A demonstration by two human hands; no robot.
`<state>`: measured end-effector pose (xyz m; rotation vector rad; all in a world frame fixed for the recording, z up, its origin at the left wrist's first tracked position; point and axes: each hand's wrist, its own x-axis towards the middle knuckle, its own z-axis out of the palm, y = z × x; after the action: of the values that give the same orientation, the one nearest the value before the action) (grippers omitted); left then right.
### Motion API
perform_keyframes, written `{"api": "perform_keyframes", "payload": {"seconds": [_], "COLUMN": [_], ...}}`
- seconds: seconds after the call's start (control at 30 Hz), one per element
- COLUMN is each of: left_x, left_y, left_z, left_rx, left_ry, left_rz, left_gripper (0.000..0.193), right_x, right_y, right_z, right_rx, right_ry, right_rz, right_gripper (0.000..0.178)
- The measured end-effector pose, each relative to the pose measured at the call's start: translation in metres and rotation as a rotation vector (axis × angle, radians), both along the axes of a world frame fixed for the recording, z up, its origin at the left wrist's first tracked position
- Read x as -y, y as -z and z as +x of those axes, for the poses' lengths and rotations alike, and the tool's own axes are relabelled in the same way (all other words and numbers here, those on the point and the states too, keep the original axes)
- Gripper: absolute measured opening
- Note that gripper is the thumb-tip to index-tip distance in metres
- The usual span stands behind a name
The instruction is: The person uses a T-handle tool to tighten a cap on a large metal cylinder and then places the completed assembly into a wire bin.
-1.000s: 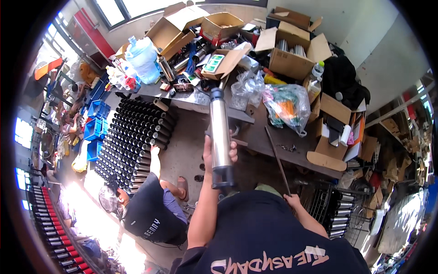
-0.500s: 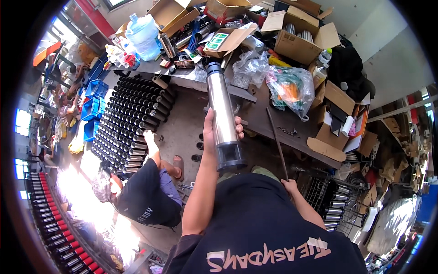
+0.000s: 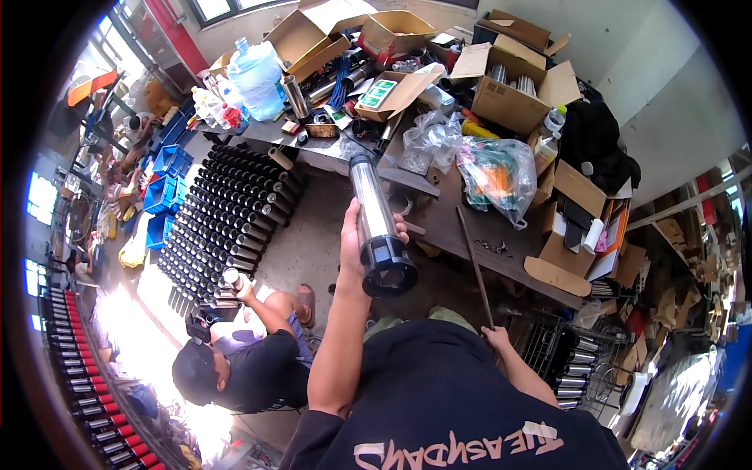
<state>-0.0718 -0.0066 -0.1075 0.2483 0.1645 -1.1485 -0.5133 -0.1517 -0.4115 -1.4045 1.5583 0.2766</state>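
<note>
Left hand (image 3: 350,243) holds a shiny tube (image 3: 370,200), right hand (image 3: 497,338) holds a thin rod (image 3: 473,262)

In the head view, the left hand is curled around the middle of the shiny tube. The thumb is on one side and the fingertips peek out on the other. The tube is silver with black ends. It is up in front of the person's body, tilted, and its wide black end, with holes in it, points back toward the person. Its far end is in front of the edge of the dark table (image 3: 525,268); I can't tell if they touch.

The right hand is wrapped around the low end of the thin brown rod. The rod leans up and to the left, over the table. I can't tell if its top touches anything.

On the table are a see-through bag (image 3: 501,184) of green and orange things, a brown box (image 3: 505,106) with metal tubes inside, and a big blue jug (image 3: 257,82).

To the left, many black tubes (image 3: 227,207) stand in rows on the floor. Next to them, a co-worker (image 3: 274,368) in a dark cap holds a tube too. Blue bins (image 3: 159,193) sit beyond the rows.
</note>
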Motion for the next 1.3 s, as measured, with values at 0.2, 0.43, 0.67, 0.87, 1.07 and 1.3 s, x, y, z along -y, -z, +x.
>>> {"api": "perform_keyframes", "payload": {"seconds": [0.2, 0.43, 0.67, 0.87, 1.07, 1.3], "left_x": [-0.005, -0.002, 0.001, 0.006, 0.010, 0.008], "left_y": [0.001, 0.002, -0.002, -0.002, 0.002, -0.008], "left_z": [-0.004, -0.010, -0.012, -0.023, -0.035, -0.040], "left_rx": [-0.015, 0.027, 0.000, 0.059, 0.054, 0.192], "left_ry": [0.054, 0.017, 0.061, 0.032, 0.030, 0.079], "left_rz": [0.058, 0.037, 0.111, 0.025, -0.046, 0.072], "left_gripper": [0.069, 0.076, 0.073, 0.078, 0.074, 0.067], "right_x": [0.003, 0.000, -0.002, 0.002, -0.003, -0.008], "right_y": [-0.004, -0.009, -0.006, 0.016, 0.015, 0.024], "right_z": [0.002, 0.005, 0.003, -0.008, -0.004, -0.007], "right_rx": [-0.023, -0.024, -0.032, -0.040, -0.047, -0.037], "right_ry": [-0.001, -0.001, -0.021, -0.145, -0.130, -0.157], "right_rz": [0.027, 0.023, -0.023, -0.101, -0.074, -0.137], "right_gripper": [0.032, 0.032, 0.033, 0.035, 0.040, 0.044]}}
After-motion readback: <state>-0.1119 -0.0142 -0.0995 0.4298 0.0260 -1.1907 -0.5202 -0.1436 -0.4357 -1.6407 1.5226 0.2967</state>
